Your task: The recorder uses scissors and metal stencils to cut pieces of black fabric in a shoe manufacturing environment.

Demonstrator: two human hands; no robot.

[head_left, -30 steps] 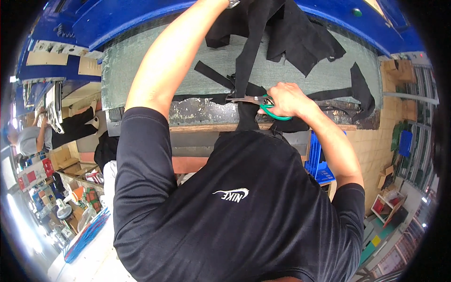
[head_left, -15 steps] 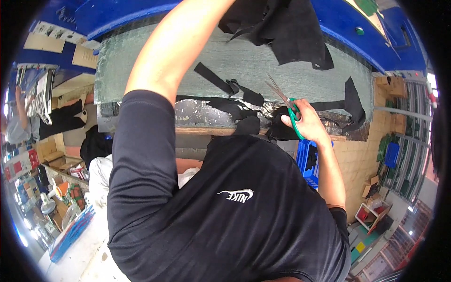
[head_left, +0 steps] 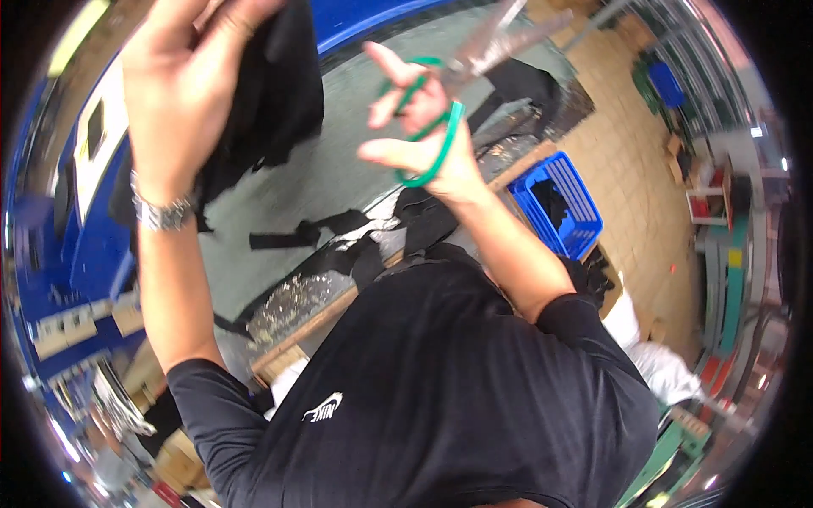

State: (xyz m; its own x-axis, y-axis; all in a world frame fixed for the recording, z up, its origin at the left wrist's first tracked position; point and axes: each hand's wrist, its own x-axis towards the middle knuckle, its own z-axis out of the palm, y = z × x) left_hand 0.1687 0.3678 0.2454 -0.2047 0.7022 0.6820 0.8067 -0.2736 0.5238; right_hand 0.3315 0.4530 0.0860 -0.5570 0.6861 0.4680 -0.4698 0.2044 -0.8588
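My left hand, wearing a metal watch, is raised at the upper left. Its fingers, smeared by motion, close on a large black cloth that hangs beside it over the worktable. My right hand holds scissors with green handles, its fingers through the loops and its thumb stretched out. The scissor blades stand apart, pointing up and right, clear of the cloth. Black fabric scraps lie along the near part of the grey-green tabletop.
A blue plastic basket with dark scraps inside stands right of the table, by the tan tiled floor. Another black scrap lies at the table's right end. Blue machinery lines the left side. White sacks sit at the lower right.
The view has turned to the right. My left hand has come into sight with the black cloth; my right hand has lifted the scissors closer to the camera, their blades now wider apart.
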